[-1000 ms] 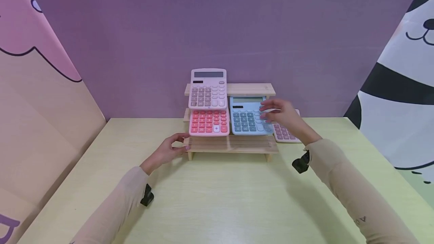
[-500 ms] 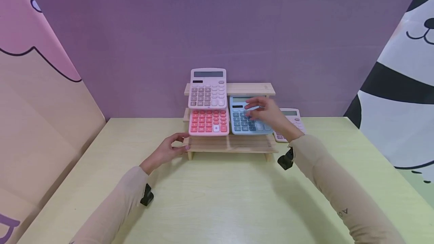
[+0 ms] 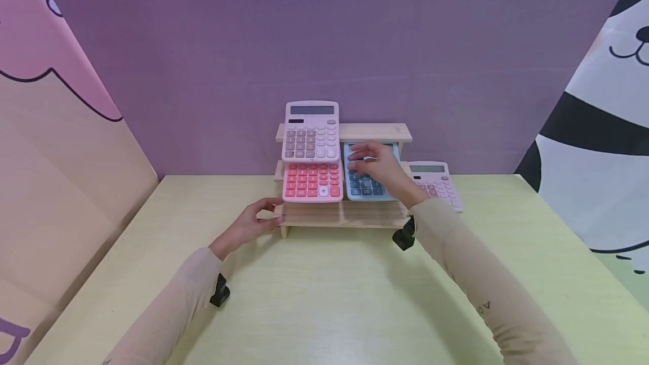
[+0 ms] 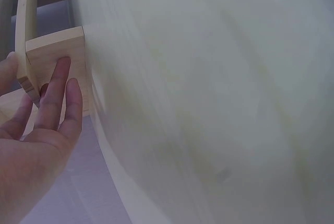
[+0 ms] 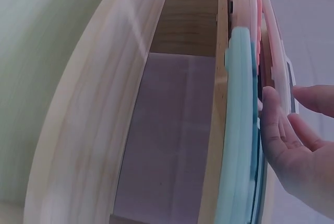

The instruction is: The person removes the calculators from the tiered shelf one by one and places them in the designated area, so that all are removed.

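Observation:
At the left end of the three-step wooden display rack (image 3: 324, 216), my left hand (image 3: 248, 224) grips the lowest board; in the left wrist view its fingers (image 4: 55, 96) lie against the rack's leg. My right hand (image 3: 380, 170) hovers in front of a blue calculator (image 3: 357, 189) with loosely bent fingers and nothing held, covering part of its screen and keys. To the left, a pink calculator with coral keys (image 3: 311, 189) stands on the same step. Above it leans a pale pink calculator with mauve keys (image 3: 311, 131); the right wrist view puts my right fingertips beside it.
Another pink calculator (image 3: 436, 182) leans right of the rack, partly hidden by my right arm. The bare top board (image 3: 375, 132) extends right of the upper calculator. A purple cloth (image 3: 456, 44) hangs behind the pale wooden table (image 3: 324, 297).
My right hand has moved left across the front of the blue calculator, uncovering more of the pink one at the far right. My left hand has stayed on the rack.

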`<state>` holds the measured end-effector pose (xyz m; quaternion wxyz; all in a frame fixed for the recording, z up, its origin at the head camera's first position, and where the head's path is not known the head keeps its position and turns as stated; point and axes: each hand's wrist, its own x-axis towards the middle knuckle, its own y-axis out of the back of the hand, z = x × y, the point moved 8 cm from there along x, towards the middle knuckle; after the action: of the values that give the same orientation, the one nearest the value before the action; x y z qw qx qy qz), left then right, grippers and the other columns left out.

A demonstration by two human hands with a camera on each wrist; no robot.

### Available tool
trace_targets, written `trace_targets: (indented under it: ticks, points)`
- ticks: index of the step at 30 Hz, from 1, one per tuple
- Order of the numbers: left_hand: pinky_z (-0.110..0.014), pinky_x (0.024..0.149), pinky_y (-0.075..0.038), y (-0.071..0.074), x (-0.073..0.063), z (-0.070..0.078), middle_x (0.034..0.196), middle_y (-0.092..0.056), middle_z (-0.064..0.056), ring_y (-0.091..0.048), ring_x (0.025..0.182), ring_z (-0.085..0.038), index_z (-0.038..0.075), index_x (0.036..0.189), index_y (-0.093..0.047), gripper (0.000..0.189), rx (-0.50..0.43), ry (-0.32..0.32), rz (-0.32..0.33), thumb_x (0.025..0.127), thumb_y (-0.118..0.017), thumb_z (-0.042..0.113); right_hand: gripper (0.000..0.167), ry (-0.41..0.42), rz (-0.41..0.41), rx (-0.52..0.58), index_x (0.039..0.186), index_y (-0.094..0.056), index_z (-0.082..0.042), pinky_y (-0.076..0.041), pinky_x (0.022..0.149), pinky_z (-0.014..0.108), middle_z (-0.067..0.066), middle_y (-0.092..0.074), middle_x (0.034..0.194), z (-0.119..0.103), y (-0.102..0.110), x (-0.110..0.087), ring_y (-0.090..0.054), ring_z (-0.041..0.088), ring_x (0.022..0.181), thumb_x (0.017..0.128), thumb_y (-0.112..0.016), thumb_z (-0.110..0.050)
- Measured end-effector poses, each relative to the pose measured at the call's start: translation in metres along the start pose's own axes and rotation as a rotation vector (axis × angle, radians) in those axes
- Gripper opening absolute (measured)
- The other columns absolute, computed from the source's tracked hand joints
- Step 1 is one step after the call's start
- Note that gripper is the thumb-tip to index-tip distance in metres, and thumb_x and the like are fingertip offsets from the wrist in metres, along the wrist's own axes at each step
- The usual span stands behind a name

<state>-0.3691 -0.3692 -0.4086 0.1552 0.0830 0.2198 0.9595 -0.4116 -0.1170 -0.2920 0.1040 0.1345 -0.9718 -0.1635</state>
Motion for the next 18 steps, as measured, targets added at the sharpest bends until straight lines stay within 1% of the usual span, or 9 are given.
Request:
trace_targets:
  ticks: [6, 10, 13, 18]
  points:
    - [-0.033, 0.088, -0.051, 0.0, 0.001, -0.001, 0.126, -0.044, -0.018, -0.041, 0.114, -0.029, 0.005, 0.133, -0.042, 0.052, 0.002, 0.001, 0.0, 0.087, -0.062, 0.016, 0.043, -0.016, 0.013, 0.068, 0.129, -0.043, 0.003, -0.055, 0.076, 0.028, 0.023, -0.054, 0.12, -0.001, -0.007, 0.005, -0.061, 0.01, 0.085, 0.088, -0.053, 0.001]
    - [-0.033, 0.086, -0.052, -0.001, 0.001, 0.001, 0.126, -0.042, -0.02, -0.043, 0.113, -0.031, 0.004, 0.134, -0.041, 0.052, -0.012, -0.002, -0.008, 0.087, -0.062, 0.015, 0.043, -0.031, 0.036, 0.081, 0.129, -0.044, 0.002, -0.055, 0.076, 0.028, 0.022, -0.054, 0.12, 0.0, -0.01, 0.009, -0.061, 0.012, 0.086, 0.087, -0.056, 0.0]
    - [-0.031, 0.085, -0.052, -0.001, 0.0, 0.001, 0.125, -0.043, -0.02, -0.044, 0.112, -0.031, 0.005, 0.134, -0.041, 0.052, -0.02, 0.0, -0.013, 0.087, -0.062, 0.015, 0.045, -0.053, 0.054, 0.091, 0.129, -0.045, 0.0, -0.055, 0.079, 0.03, 0.02, -0.054, 0.12, 0.0, -0.013, 0.011, -0.06, 0.013, 0.086, 0.086, -0.057, 0.0]
    - [-0.029, 0.084, -0.053, -0.001, 0.0, 0.0, 0.125, -0.043, -0.018, -0.045, 0.111, -0.03, 0.005, 0.133, -0.042, 0.051, -0.017, 0.003, -0.01, 0.087, -0.062, 0.015, 0.045, -0.063, 0.064, 0.144, 0.129, -0.044, 0.001, -0.054, 0.081, 0.033, 0.022, -0.053, 0.119, -0.004, -0.018, 0.013, -0.06, 0.013, 0.081, 0.086, -0.056, 0.004]
